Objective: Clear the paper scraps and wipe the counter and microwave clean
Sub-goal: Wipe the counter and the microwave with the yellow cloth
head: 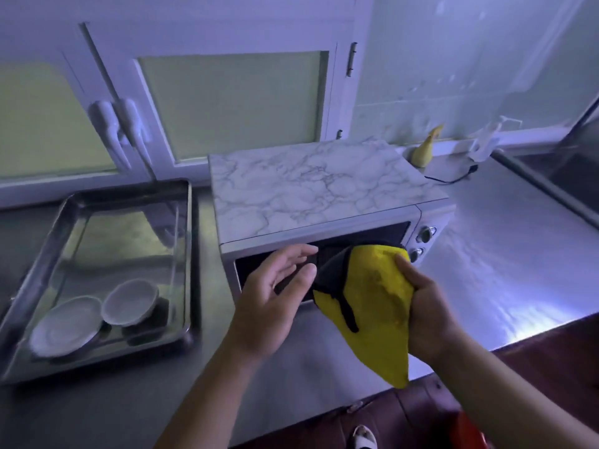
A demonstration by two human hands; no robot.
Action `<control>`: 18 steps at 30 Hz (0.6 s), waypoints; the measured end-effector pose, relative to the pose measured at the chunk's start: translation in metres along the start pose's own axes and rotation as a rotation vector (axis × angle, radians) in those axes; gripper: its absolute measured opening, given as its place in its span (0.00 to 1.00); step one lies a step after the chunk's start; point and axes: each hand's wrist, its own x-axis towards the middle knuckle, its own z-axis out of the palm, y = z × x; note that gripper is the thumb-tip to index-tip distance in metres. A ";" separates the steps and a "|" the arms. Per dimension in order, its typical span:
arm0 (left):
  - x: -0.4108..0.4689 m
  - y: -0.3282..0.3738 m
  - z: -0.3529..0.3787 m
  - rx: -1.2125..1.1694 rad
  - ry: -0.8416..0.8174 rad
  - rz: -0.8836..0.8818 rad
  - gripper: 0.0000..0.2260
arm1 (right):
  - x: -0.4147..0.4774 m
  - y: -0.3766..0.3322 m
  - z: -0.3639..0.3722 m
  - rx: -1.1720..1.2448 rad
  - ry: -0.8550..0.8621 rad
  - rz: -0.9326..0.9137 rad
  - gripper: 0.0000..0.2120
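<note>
At the white marble-topped microwave's (317, 186) dark door, the right hand (424, 306) grips a yellow black-edged cloth (376, 296) — the left hand (275, 296) is open beside it. A wide swipe could twist the microwave's silver knobs (425, 234).

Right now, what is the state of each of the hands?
Left hand: open, fingers straight, holding nothing, in front of the microwave door.
Right hand: grips the yellow cloth.
</note>
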 end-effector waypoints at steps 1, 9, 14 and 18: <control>0.001 0.007 0.012 0.059 0.024 0.068 0.10 | -0.001 -0.008 0.000 0.013 -0.015 -0.033 0.30; 0.033 0.024 0.089 0.459 -0.028 0.081 0.24 | -0.005 -0.066 -0.036 0.048 -0.085 -0.062 0.29; 0.070 0.019 0.091 0.300 -0.161 -0.208 0.47 | -0.002 -0.101 -0.060 -0.226 -0.333 0.117 0.33; 0.088 0.017 0.101 0.281 -0.326 -0.310 0.42 | 0.018 -0.124 -0.069 -0.439 -0.510 0.147 0.28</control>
